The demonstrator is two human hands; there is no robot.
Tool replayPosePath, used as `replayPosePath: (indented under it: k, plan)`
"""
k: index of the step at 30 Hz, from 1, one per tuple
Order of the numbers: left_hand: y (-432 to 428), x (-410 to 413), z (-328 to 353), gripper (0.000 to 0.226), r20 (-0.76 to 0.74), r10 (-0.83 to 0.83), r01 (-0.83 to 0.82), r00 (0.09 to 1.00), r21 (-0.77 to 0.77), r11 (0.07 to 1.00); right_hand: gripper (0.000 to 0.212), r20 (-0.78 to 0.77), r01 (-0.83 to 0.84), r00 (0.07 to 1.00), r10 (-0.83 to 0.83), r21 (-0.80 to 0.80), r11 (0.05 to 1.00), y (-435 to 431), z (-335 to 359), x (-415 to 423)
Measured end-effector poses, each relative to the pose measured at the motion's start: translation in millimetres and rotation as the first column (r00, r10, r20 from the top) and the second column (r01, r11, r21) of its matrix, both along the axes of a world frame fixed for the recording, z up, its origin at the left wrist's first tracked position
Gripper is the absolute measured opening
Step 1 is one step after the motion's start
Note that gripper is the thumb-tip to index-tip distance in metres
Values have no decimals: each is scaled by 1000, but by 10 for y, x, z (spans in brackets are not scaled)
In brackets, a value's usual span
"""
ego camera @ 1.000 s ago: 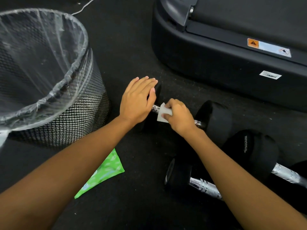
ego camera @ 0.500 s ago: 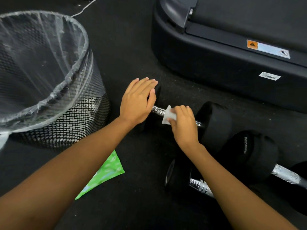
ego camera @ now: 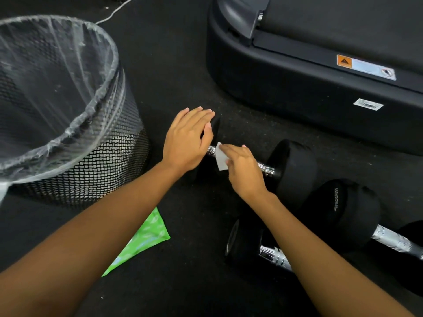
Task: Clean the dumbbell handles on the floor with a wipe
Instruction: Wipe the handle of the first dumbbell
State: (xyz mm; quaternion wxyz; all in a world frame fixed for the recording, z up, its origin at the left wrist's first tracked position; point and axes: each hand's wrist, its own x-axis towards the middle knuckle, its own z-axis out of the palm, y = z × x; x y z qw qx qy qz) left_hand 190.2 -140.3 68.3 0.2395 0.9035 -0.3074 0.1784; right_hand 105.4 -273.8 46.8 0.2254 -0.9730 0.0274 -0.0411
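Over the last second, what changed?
The right hand slid the wipe along the handle toward the right weight, then back to the left end. The left hand stayed flat on the left weight; bin, green packet and other dumbbells unmoved.

- Left head of the far dumbbell (ego camera: 295,165) mostly hidden under the left hand (ego camera: 186,140).
- Wipes packet (ego camera: 146,236) half covered by forearm.
- Bin (ego camera: 75,124) cropped left.

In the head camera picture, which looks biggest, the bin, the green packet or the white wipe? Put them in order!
Biggest to smallest, as they look:
1. The bin, filling most of the picture's left side.
2. The green packet, though an arm hides part of it.
3. The white wipe, partly hidden under the right hand.
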Motion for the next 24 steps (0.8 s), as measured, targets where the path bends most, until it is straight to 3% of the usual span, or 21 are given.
replayPosePath:
  k: [3,7,10,13,19,24]
  plan:
    - [5,11,-3,45,3,1,0,1000,-8,1000,39,-124,73,990,-61,96,993,-26,40,106]
    - [-8,19,-12,44,2,7,-7,1000,-5,1000,30,-271,78,960,-72,14,997,34,124,328]
    - [-15,16,-4,45,-2,5,-5,1000,-15,1000,25,-190,8,982,-22,-74,997,117,84,341]
    - [-6,9,1,44,6,1,-1,1000,-21,1000,27,-111,33,993,-40,-64,997,54,31,243]
    - [-4,9,-12,44,9,8,-8,1000,-30,1000,34,-364,163,923,-126,73,984,-37,141,348]
    - [-20,19,-15,45,6,15,-15,1000,-33,999,30,-301,6,954,-3,11,1000,105,196,384]
